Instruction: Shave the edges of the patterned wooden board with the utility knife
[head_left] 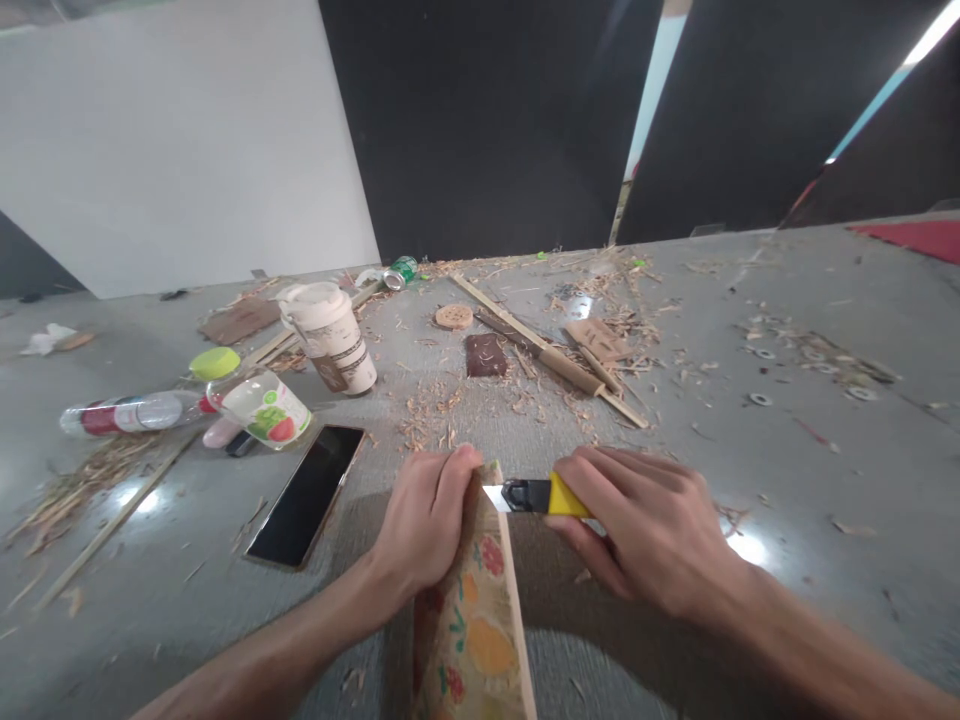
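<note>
A wooden board (480, 640) painted with flowers and fruit runs up from the bottom edge at the middle. My left hand (427, 510) is closed over its far end, from the left side. In my right hand (645, 520) is a yellow and black utility knife (566, 497), held by its handle. Its short bare blade points left and lies at the board's right edge, close to my left fingers. Whether the blade cuts into the wood, I cannot tell. Part of the board's far end is hidden under my left hand.
Left of the board lie a phone (306, 497), a clear plastic tub (262, 405), a paper cup (328, 335) and a plastic bottle (135, 412). Farther back are a wooden stick (551, 355), a brown block (486, 355), a green can (400, 272) and scattered wood shavings (431, 415).
</note>
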